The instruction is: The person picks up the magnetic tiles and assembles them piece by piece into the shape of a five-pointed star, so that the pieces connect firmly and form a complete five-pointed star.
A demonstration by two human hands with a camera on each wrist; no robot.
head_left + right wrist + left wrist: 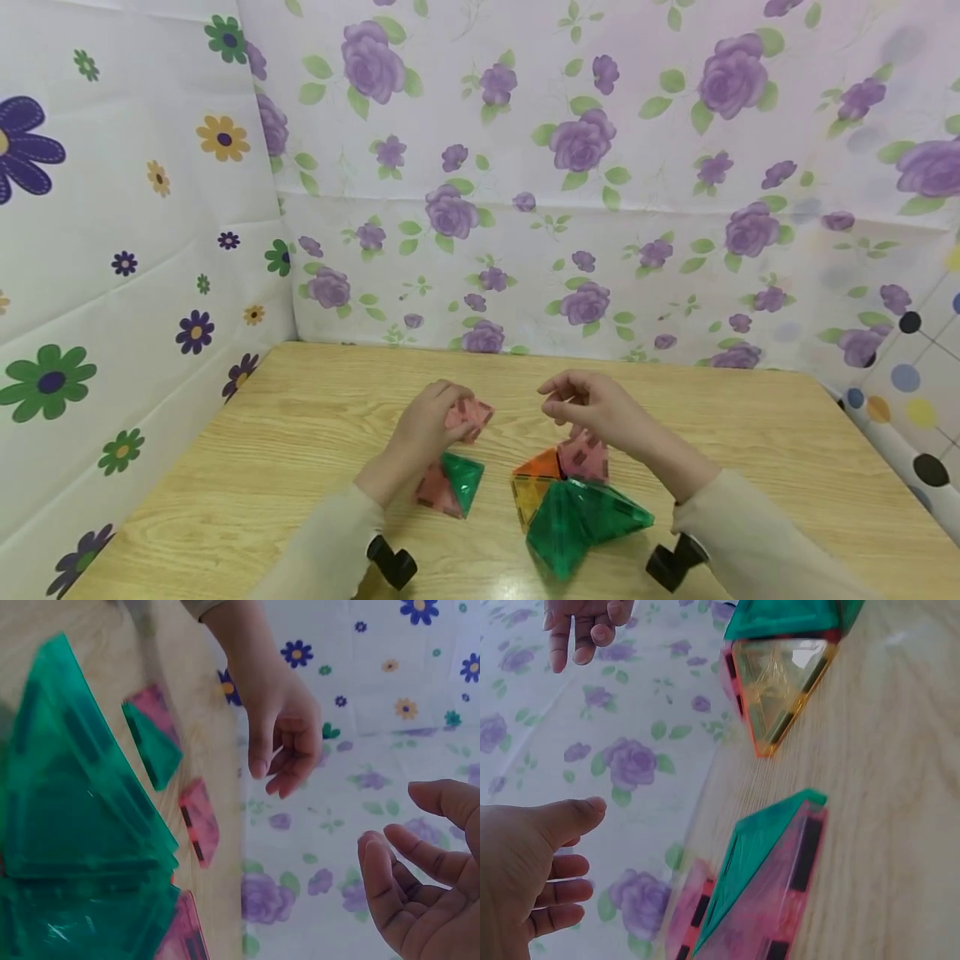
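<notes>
My left hand [426, 423], fingers loosely bent and holding nothing, hovers beside a pink translucent magnetic tile piece [474, 418]. Just below it on the table lie a pink tile [437, 493] and a green triangular tile [465, 478] overlapping it. My right hand [600, 410] is raised with relaxed fingers and nothing in them. Beneath it stands a joined group of magnetic tiles: green ones [558, 529] in front, a yellow triangle [529, 498] and an orange one [542, 464] at the left, and a pink one [587, 458] behind.
The wooden table [330, 392] carries the tiles. A floral cloth [525, 208] hangs along its back edge, with another flower-patterned cloth [150, 317] at the left and a dotted one [911, 408] at the right. Each wrist wears a black device [393, 562].
</notes>
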